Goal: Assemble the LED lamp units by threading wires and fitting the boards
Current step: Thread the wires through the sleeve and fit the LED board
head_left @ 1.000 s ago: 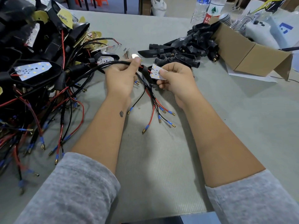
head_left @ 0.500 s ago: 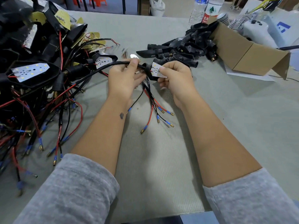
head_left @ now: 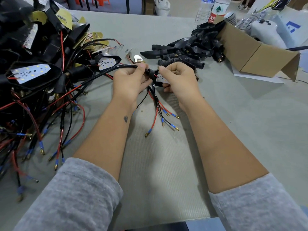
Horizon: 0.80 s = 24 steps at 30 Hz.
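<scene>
Your working room is the strip of grey table [head_left: 166, 172] between your forearms and the stretch to your right, which runs bare toward the table's right side. On your left, a heap of finished lamp units [head_left: 33, 67] and tangled red and black leads spreads from the far corner down along the left edge, with loose connector ends lying just beside your left sleeve [head_left: 71, 197]. Ahead of your right hand [head_left: 180, 79], a pile of empty black housings [head_left: 188, 49] spills out of a cardboard box [head_left: 260, 54] lying on its side; the nearest housings lie just behind your knuckles. Water bottles [head_left: 215, 9] stand behind the box near the far edge.

The unit in progress sits between your two hands, above the table. Your left hand [head_left: 131, 82] pinches its black sleeved cable [head_left: 116, 68] between thumb and fingers right where it enters the small black housing [head_left: 152, 75]. Your right hand curls around the white LED board [head_left: 160, 79], thumb on top, holding it against the housing's open side. A bundle of red and black wires [head_left: 158, 110] hangs from between your hands and fans onto the table, tipped with blue sleeves and brass connectors.
</scene>
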Available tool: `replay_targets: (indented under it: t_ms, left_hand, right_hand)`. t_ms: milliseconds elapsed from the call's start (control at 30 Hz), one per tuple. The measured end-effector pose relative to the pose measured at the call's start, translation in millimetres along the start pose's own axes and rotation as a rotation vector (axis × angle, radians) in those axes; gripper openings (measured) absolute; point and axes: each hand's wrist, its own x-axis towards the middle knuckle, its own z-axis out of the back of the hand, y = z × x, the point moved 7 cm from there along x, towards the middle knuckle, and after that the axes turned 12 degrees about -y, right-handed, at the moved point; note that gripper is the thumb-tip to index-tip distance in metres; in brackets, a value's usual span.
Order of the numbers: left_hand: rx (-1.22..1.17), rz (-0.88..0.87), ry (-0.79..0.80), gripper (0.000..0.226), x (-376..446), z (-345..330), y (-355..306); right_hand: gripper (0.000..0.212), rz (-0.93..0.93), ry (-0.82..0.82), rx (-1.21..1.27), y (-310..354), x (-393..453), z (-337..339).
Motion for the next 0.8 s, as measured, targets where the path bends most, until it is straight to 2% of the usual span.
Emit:
replay_targets:
  t_ms: [100, 300, 467, 567, 667, 800]
  left_hand:
    - [0.036, -0.001, 0.004, 0.019, 0, 0, 1]
    - [0.052, -0.014, -0.011, 0.021, -1, 0, 0]
    - [0.096, -0.045, -0.013, 0.024, -1, 0, -1]
    - [0.115, -0.061, -0.007, 0.026, -3, -1, -3]
    - [0.117, -0.066, -0.016, 0.026, -2, 0, -3]
    - [-0.037, 0.003, -0.090, 0.022, 4, 6, -3]
  right_hand:
    - [0.022, 0.030, -0.039, -0.058, 0, 0, 0]
    - [0.020, -0.040, -0.063, -0.060, -3, 1, 2]
    - [0.029, 0.091, -0.152, -0.305, 2, 2, 7]
    - [0.023, 0.156, -0.186, -0.428, 3, 7, 9]
    - [0.016, 0.162, -0.151, -0.349, 3, 5, 8]
    - [0.023, 0.194, -0.193, -0.181, 9, 1, 14]
